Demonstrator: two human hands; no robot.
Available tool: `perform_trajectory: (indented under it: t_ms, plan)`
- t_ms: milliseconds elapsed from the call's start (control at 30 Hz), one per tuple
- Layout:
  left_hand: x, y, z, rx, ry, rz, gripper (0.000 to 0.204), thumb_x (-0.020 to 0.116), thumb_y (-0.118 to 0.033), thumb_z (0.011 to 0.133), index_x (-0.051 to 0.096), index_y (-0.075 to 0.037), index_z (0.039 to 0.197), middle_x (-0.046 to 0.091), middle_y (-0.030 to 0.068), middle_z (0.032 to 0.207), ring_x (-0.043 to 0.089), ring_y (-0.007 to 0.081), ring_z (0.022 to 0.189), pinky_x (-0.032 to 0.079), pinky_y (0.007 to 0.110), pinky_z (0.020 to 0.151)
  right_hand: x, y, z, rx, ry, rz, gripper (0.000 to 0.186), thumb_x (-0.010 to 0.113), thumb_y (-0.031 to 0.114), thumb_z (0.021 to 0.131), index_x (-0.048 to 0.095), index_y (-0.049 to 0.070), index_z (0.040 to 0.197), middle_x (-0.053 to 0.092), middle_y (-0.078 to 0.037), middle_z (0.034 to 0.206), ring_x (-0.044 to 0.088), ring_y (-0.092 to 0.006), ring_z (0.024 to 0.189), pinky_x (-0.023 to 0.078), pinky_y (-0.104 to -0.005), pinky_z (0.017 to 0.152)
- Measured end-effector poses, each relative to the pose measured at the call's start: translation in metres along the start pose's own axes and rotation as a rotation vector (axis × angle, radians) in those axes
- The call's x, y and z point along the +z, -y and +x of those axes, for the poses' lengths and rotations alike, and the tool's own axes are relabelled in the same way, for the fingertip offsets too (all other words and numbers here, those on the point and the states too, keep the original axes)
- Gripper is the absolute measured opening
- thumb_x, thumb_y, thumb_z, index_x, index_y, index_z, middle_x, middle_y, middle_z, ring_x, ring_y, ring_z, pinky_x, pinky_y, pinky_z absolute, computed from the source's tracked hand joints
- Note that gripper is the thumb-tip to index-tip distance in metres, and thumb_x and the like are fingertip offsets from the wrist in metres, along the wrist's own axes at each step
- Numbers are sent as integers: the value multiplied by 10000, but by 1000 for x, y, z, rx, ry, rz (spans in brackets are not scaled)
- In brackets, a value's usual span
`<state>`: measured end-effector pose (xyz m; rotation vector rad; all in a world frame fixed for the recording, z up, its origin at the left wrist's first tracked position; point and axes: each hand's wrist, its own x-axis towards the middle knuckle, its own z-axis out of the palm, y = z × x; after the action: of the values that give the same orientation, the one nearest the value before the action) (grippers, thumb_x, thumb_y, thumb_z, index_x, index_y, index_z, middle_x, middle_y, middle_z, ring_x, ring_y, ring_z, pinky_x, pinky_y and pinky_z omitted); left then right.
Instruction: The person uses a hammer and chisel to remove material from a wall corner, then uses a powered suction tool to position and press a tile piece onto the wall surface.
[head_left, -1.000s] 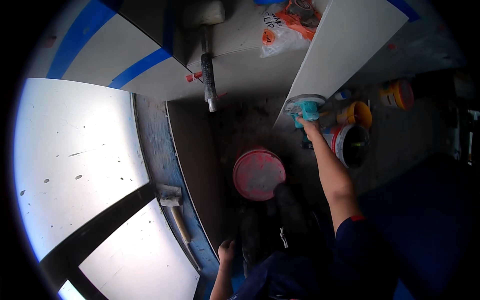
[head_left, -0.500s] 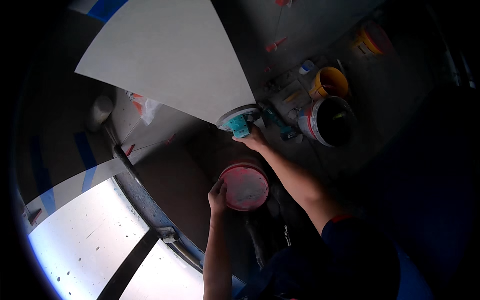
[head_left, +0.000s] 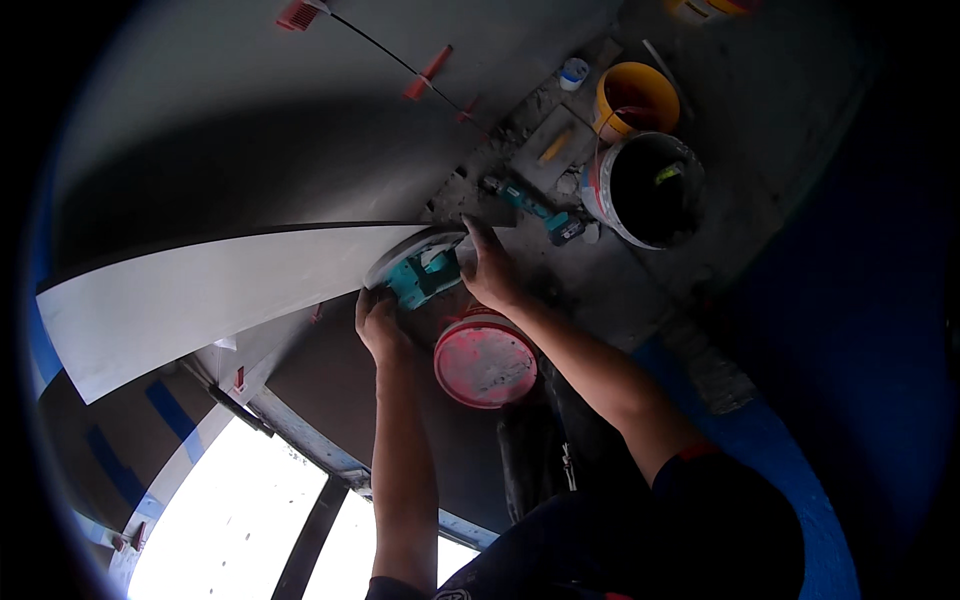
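A large pale tile (head_left: 240,265) is tilted in front of me, its near end close to my hands. On that end sits a teal suction lifter (head_left: 425,277) with a round grey pad. My left hand (head_left: 378,322) curls its fingers at the tile's lower edge, beside the lifter's body; the fingertips are partly hidden. At the tile's right end is my right hand (head_left: 488,265), its thumb next to the lifter and its forefinger reaching over the edge. Just below the lifter stands a red-lidded bucket (head_left: 486,365), lid smeared with grey.
To the right stand a yellow bucket (head_left: 640,95) and a white bucket (head_left: 600,190). Near them lie a teal cordless tool (head_left: 540,212), a yellow-handled trowel (head_left: 553,147) and a small white cup (head_left: 573,74). Red wedges (head_left: 428,73) stick out along a joint in the wall.
The tile has swung down and left, tilting away, with the lifter on it. My left hand has left the bucket lid for the tile's edge; my right hand has shifted from the lifter's grip.
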<state>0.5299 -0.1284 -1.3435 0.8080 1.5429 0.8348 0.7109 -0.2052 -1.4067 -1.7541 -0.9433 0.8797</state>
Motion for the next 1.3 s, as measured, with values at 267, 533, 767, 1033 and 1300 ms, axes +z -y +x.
perform_trajectory:
  t_ms: [267,533,767,1033,1300]
  plan:
    - [-8,3,6,-38,7,-151,530,463,72,791,478,109,1320,602,118,1176,592,188,1009,455,261,855,16,-25,14,155,195,-6,753,609,16,793,274,-29,1465,395,-288,1436,439,-405,1307,376,-406,1093]
    - [-29,-6,11,73,72,52,389,492,-15,802,558,112,1163,611,127,1133,575,188,1004,437,265,899,6,1,-17,3,257,20,598,666,87,785,448,-18,1332,507,-262,1319,514,-378,1228,418,-416,1042]
    - [-18,-117,0,263,156,-14,350,597,24,818,593,49,1167,659,107,1107,602,187,1054,440,313,956,57,18,-8,34,307,133,468,799,243,752,593,12,1103,661,-194,1022,638,-329,983,498,-426,851]
    - [-57,-118,-1,340,399,166,281,676,-146,909,651,16,1137,682,66,1107,605,155,1036,448,331,958,65,0,-21,-5,280,69,425,817,202,720,630,18,1054,674,-133,961,645,-260,906,504,-386,819]
    - [-77,-80,-68,218,427,-18,234,670,-106,899,672,14,1100,710,55,993,617,106,917,488,298,859,50,5,-88,284,180,-14,607,865,221,673,589,-9,1163,645,-129,1083,624,-267,970,492,-397,861]
